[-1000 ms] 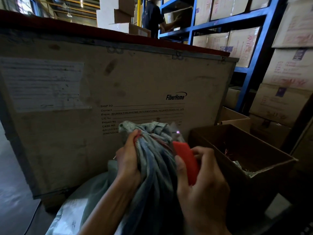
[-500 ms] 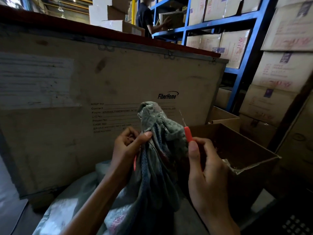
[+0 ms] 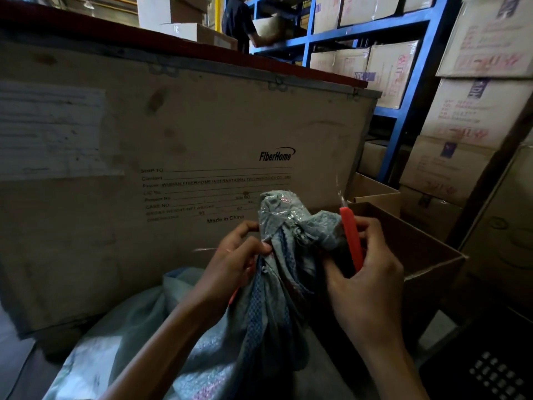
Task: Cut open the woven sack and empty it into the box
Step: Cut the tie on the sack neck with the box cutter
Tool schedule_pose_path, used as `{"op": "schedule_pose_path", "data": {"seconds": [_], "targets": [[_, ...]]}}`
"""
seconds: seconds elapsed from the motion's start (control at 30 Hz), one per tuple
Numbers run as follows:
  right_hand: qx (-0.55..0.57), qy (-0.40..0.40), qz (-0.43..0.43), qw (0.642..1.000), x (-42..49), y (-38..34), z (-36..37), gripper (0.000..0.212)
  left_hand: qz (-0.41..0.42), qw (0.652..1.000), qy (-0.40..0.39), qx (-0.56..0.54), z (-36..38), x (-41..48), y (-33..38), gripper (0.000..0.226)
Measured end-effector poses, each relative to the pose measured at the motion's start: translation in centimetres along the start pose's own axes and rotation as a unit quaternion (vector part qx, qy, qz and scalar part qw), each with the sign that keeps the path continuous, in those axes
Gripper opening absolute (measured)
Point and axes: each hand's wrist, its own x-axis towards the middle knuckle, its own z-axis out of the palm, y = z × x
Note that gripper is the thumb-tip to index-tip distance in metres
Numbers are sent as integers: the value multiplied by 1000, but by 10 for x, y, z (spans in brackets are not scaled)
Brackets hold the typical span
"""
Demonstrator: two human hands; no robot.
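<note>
A grey-blue woven sack point(image 3: 277, 284) stands in front of me with its neck bunched upright. My left hand point(image 3: 233, 267) pinches the neck on its left side, where a thin red string shows under the fingers. My right hand point(image 3: 366, 281) grips a red utility knife point(image 3: 350, 241) just right of the neck, blade pointing up and clear of the fabric. An open brown cardboard box point(image 3: 427, 252) sits right behind that hand.
A big plywood crate point(image 3: 173, 157) marked FiberHome fills the space ahead. Blue steel shelving point(image 3: 401, 119) with stacked cartons point(image 3: 473, 116) rises on the right. Another person point(image 3: 239, 21) works at the shelves in the background. A second open carton point(image 3: 375, 192) stands behind the box.
The knife has swung from against the sack's neck to the right, blade now upright and free. My left hand has shifted lower on the neck, and the bunched top stands taller.
</note>
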Motion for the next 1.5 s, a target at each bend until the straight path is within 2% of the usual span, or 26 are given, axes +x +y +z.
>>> {"op": "schedule_pose_path", "data": {"seconds": [0.13,0.27,0.33,0.4,0.57,0.67,0.77,0.83,1.17,1.5], "targets": [[-21,-1,24,1000,7,9,-6,43,-22,999,2,38,9,0,-3,23],[12,-66,48,997,4,9,-6,41,-25,999,0,-29,9,-2,-7,13],[24,-87,51,995,0,6,-3,36,-18,996,31,-87,4,-3,-4,31],[26,-97,55,993,-2,5,1,34,-37,996,22,-77,3,-4,2,44],[-3,-110,36,993,-7,-2,10,39,-42,994,60,-81,-3,-2,9,46],[30,-105,-10,994,-10,-15,13,32,-37,987,106,-115,-10,2,17,52],[20,-106,-72,991,-15,-22,17,28,-32,981,129,-140,-14,3,21,78],[10,-102,-85,991,-19,-22,20,33,-23,980,141,-139,-16,2,20,85],[-46,-125,-114,985,-27,-29,24,45,22,987,154,-28,-19,4,9,82],[-39,-109,-125,985,-24,-27,23,39,102,985,137,39,-10,0,12,53]]}}
